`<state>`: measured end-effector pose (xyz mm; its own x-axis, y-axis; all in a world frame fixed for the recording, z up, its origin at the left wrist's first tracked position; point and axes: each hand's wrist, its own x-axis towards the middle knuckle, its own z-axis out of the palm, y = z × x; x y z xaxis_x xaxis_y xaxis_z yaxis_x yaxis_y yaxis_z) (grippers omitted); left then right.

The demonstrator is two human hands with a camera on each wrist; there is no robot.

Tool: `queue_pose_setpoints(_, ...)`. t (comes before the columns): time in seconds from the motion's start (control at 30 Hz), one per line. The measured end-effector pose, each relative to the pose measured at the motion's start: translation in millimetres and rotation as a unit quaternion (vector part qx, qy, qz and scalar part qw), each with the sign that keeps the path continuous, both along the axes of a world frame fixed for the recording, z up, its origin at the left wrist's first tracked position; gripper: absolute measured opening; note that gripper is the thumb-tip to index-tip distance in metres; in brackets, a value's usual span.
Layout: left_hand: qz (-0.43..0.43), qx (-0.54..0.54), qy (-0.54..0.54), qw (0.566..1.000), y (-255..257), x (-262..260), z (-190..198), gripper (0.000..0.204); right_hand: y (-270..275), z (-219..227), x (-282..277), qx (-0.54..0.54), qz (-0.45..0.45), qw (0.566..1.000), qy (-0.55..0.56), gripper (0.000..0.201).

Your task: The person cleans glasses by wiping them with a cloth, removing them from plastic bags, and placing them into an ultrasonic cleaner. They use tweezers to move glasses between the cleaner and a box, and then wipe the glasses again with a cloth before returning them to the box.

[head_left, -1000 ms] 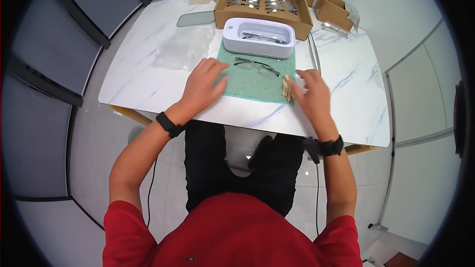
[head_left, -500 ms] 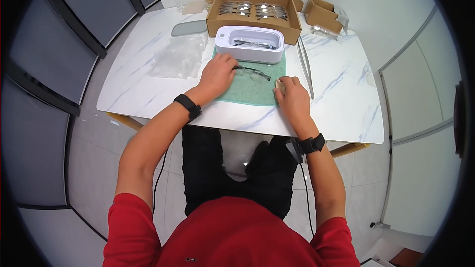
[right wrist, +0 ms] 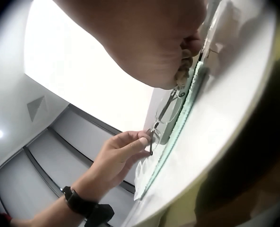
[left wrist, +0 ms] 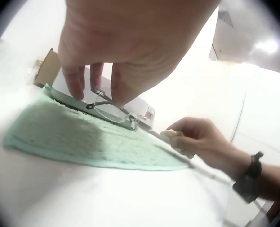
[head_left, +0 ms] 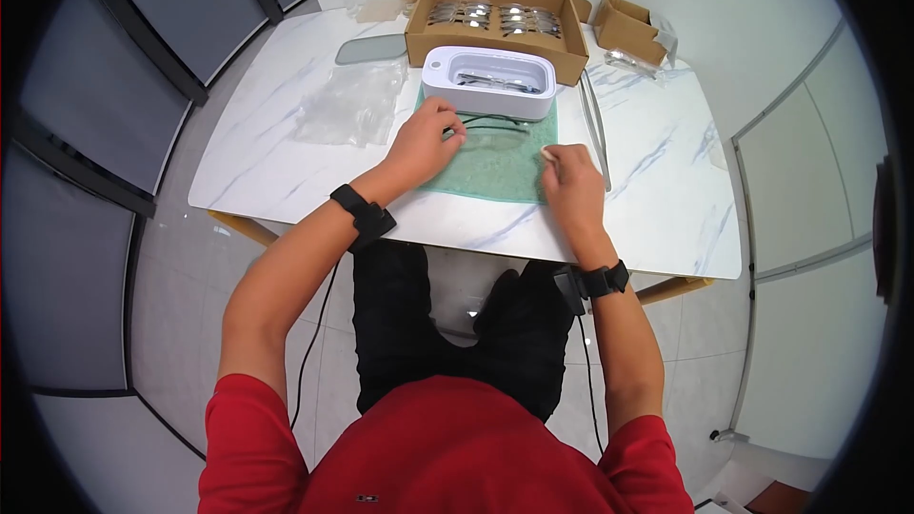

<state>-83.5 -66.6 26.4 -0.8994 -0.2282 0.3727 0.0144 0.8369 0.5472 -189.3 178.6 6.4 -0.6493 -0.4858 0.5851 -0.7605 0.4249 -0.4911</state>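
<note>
In the head view my left hand [head_left: 424, 145] pinches a pair of eyeglasses [head_left: 499, 128] at one end, over a green towel [head_left: 486, 177]. The left wrist view shows the glasses' clear lens [left wrist: 112, 113] and dark temple hanging below the fingertips. My right hand [head_left: 575, 181] grips a small beige cloth [left wrist: 168, 135], bunched between thumb and fingers, near the towel's right edge. From the right wrist, the far end of the glasses [right wrist: 164, 111] appears close to that cloth. A white cleaner tub [head_left: 484, 102] stands just behind, with another pair of glasses [head_left: 497, 85] in its basin.
Behind the tub sits a cardboard box [head_left: 571, 65] holding rows of glasses. A smaller carton [head_left: 628, 29] is at the back right. Clear plastic bags [head_left: 350, 107] and a grey lid [head_left: 371, 49] lie to the left. A long thin strip [head_left: 594, 124] lies right of the towel.
My left hand has reached the glasses on the towel, taken hold of them and raised them slightly. My right hand has picked up the beige cloth, its fingers curling around it.
</note>
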Motion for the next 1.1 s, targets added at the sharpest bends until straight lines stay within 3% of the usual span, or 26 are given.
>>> queue_pose_setpoints(0.07,0.006,0.171,-0.058,0.983,0.3,5.3,1.7,0.010,0.0,12.4,5.7,-0.071,0.011,0.997,-0.020,0.021)
queue_pose_setpoints(0.13,0.005,0.388,-0.151,0.909,4.7,9.7,7.6,0.015,-1.6,23.8,13.8,-0.111,0.044,0.993,-0.012,0.025)
queue_pose_setpoints(0.23,0.006,0.494,-0.121,0.861,20.7,18.0,3.1,0.023,-17.4,28.9,32.7,-0.107,0.115,0.986,0.051,0.027)
queue_pose_setpoints(0.37,-0.009,0.527,-0.142,0.838,29.0,28.1,4.5,0.026,-39.8,23.2,45.1,-0.098,0.133,0.985,0.045,0.026)
queue_pose_setpoints(0.53,-0.003,0.662,-0.077,0.746,48.7,39.7,18.5,0.028,-49.2,14.2,42.4,-0.073,0.133,0.987,0.043,0.026)
queue_pose_setpoints(0.63,-0.037,0.737,-0.035,0.674,42.5,37.3,7.2,0.038,-50.7,14.6,47.1,-0.063,0.133,0.988,0.037,0.027)
queue_pose_setpoints(0.83,-0.038,0.757,-0.033,0.651,55.0,39.9,13.7,0.059,-50.5,19.2,56.6,-0.032,0.214,0.970,0.110,0.028)
queue_pose_setpoints(0.93,-0.046,0.757,-0.011,0.652,53.0,39.7,7.8,0.057,-43.3,28.2,47.4,-0.033,0.184,0.978,0.095,0.027)
queue_pose_setpoints(1.03,-0.040,0.719,-0.001,0.694,59.8,40.2,10.8,0.051,-38.7,28.9,42.5,-0.036,0.163,0.983,0.078,0.027)
queue_pose_setpoints(1.1,-0.030,0.736,0.012,0.676,57.4,38.5,4.3,0.048,-37.3,25.2,46.8,-0.035,0.193,0.977,0.087,0.027)
